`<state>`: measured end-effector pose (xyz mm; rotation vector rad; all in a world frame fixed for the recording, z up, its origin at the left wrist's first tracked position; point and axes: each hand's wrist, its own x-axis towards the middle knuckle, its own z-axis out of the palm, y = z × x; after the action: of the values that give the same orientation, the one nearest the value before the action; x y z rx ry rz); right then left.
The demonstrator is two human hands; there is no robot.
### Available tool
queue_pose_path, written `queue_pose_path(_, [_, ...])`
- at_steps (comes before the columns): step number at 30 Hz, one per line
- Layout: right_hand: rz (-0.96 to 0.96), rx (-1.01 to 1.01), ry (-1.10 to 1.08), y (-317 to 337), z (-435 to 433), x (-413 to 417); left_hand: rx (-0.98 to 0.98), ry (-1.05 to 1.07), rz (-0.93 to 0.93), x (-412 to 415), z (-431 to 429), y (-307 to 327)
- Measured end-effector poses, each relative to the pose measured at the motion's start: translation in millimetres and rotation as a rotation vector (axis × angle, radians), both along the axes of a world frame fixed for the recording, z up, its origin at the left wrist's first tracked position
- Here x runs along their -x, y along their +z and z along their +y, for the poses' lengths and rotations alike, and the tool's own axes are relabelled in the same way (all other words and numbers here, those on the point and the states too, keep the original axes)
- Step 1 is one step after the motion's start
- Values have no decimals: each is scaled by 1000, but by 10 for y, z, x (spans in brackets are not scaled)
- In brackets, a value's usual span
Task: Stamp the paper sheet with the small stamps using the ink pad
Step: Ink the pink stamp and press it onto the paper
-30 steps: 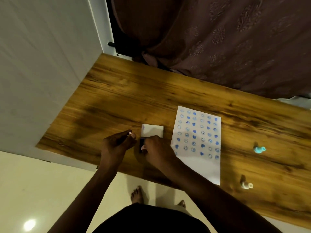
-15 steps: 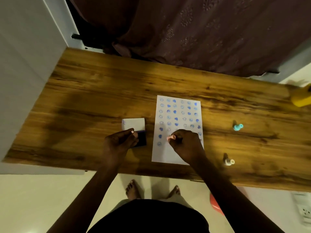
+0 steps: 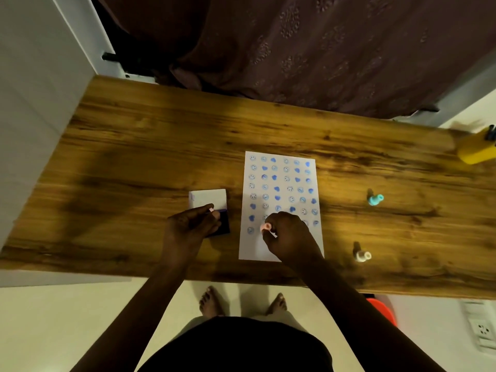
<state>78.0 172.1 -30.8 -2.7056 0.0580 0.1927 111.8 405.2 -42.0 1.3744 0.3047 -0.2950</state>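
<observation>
A white paper sheet (image 3: 281, 183) lies on the wooden table (image 3: 134, 157), covered in rows of blue smiley and heart prints. My right hand (image 3: 288, 236) grips a small pink stamp (image 3: 266, 227) and holds it on the sheet's lower left part. My left hand (image 3: 189, 228) rests on the dark ink pad (image 3: 224, 224), whose white lid (image 3: 208, 198) stands open behind it. A teal stamp (image 3: 375, 199) and a white stamp (image 3: 362, 255) lie on the table right of the sheet.
A yellow holder (image 3: 476, 147) stands at the far right of the table. A dark curtain (image 3: 295, 49) hangs behind the table and a white wall (image 3: 35, 89) borders its left end. My bare feet show on the floor below the front edge.
My right hand has moved with the pink stamp from the ink pad over to the lower rows of the sheet. My left hand stays at the pad. The view has shifted left.
</observation>
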Motion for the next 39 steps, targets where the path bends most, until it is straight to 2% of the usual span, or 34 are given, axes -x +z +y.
queue_pose_path(5, [13,-16,4,-27,19,17,-12,1,3,-12,23,-8])
queue_pose_path(20, [61,100,-57,-123,158,69,-23,-27,-28,-84,-42,8])
queue_pose_path(27, [92,38,-114,-74,151,48,-47,-70,-68,-64,-140,128])
queue_pose_path(33, [120,-231,-183,88,-139,-77,-82,-125,-105,-11,-231,203])
queue_pose_path(34, [112,-346,-270,135,-211,-85,-81,-129,-109,-4,-265,216])
queue_pose_path(37, [143,-908,-575,300,-405,-52,-65,-164,-107,34,-398,274])
queue_pose_path(39, [169,-1156,-627,389,-525,18,-56,-227,-110,64,-530,315])
